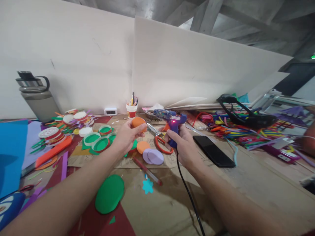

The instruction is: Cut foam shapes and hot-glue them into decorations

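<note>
Between the fingers of my left hand (128, 136) is an orange disc (138, 123), its flat face turned toward me. My right hand (183, 142) grips a blue hot glue gun (174, 129) by the handle, with a red light glowing on its side. The gun's nozzle end points left, toward the orange disc, and stays apart from it. Below the hands lie another orange disc (142, 147) and overlapping lilac discs (153, 156). Orange-handled scissors (163, 146) rest beside the gun. Several shallow round rings with green bottoms (101, 144) sit left of my left hand.
A black phone (213, 151) lies right of my right hand. A grey bottle (36, 96), a cup of pens (131, 110) and a small white clock (110, 111) stand near the wall. Nearer are an orange cutter (52, 151), a green disc (110, 194) and the gun's black cord (186, 186).
</note>
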`<control>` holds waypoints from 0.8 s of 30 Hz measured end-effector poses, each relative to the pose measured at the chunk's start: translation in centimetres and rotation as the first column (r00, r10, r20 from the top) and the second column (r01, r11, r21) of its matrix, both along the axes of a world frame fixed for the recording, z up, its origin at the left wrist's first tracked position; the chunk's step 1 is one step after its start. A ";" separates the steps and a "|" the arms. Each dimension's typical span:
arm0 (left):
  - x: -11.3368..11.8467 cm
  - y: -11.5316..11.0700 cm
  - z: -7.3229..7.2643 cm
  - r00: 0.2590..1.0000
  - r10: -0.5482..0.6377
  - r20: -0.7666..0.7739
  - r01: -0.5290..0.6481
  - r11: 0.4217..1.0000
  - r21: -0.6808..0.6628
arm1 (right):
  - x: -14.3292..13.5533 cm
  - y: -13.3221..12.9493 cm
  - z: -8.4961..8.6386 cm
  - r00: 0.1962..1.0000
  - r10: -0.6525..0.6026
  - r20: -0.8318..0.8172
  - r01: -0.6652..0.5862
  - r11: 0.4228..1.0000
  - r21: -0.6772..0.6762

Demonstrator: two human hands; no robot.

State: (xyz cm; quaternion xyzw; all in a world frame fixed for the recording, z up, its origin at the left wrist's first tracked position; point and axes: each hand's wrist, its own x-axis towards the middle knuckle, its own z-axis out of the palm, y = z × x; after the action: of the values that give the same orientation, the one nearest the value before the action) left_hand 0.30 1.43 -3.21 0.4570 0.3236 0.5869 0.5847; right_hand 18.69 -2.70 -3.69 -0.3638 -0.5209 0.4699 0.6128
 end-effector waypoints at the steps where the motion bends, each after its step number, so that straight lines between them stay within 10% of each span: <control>1: 0.1 0.0 0.0 1.000 0.006 -0.013 -0.006 1.000 -0.003 | 0.0 0.0 0.0 1.000 0.006 -0.004 -0.006 1.000 -0.001; 24: 0.4 -0.2 -0.1 0.995 -0.046 0.091 0.051 0.997 -0.052 | -0.6 -0.1 0.0 0.996 -0.013 -0.088 0.011 1.000 -0.013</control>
State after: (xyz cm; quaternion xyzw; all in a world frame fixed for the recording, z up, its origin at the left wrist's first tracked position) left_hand 0.73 1.20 -3.30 0.4217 0.3019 0.5835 0.6249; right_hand 18.11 -2.82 -3.69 -0.3497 -0.4882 0.4850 0.6357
